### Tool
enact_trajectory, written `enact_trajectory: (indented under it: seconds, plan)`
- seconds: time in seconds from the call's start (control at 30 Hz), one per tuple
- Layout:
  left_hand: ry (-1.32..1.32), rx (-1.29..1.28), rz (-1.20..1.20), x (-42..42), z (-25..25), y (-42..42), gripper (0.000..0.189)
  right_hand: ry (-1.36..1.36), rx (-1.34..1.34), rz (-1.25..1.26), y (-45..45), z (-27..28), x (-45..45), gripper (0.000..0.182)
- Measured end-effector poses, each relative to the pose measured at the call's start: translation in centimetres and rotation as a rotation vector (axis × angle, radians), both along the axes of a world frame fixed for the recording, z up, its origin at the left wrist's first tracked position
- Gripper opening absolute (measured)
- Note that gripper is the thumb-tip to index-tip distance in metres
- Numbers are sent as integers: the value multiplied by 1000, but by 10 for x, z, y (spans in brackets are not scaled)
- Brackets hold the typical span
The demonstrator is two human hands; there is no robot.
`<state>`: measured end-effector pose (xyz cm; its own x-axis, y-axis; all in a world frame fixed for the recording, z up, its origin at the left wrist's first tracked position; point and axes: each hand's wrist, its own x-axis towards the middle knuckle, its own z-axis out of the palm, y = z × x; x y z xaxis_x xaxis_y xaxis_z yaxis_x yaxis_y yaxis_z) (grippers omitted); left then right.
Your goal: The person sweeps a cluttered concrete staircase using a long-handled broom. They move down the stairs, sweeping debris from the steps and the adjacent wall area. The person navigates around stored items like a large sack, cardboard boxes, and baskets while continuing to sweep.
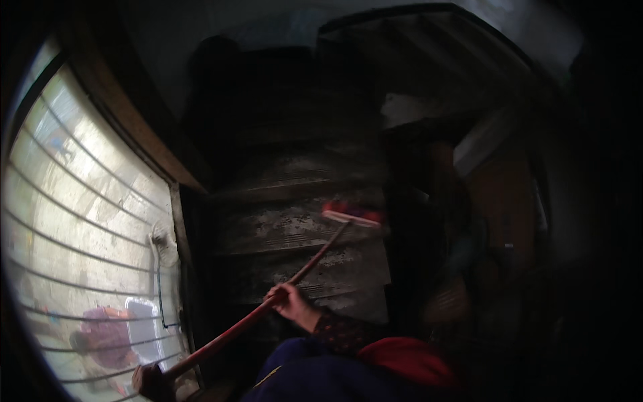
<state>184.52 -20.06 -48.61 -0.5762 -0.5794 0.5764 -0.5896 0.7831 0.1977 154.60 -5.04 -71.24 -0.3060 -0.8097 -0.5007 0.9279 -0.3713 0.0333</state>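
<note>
A long red broom handle runs diagonally from the lower left up to a push-broom head with reddish bristles and a pale bar. The broom head, slightly blurred, lies over the right part of a worn stair tread. My right hand is closed round the middle of the handle. Near the handle's upper end, at the lower left by the barred window, my left hand grips it; this hand is dark and partly cut off by the frame's edge.
Worn steps run up the middle of the view into shadow. On the left is a window with metal bars; beyond it, a person is beside a pale tray-like object. Dark, unclear objects stand right of the stairs, near a brown panel.
</note>
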Motion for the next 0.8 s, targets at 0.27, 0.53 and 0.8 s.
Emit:
enact_trajectory:
  seconds: [0.27, 0.53, 0.8]
  plan:
    - [37, 95, -217, -86, 6, 42, 33, 119, -75, -176, 44, -62, -31, 25]
    - [150, 435, -319, -136, -59, 40, 33, -74, 371, -493, 108, -15, -94, 20]
    - [22, 45, 224, 9, 28, 35, 32, -75, 70, 110, 12, 5, 24, 17]
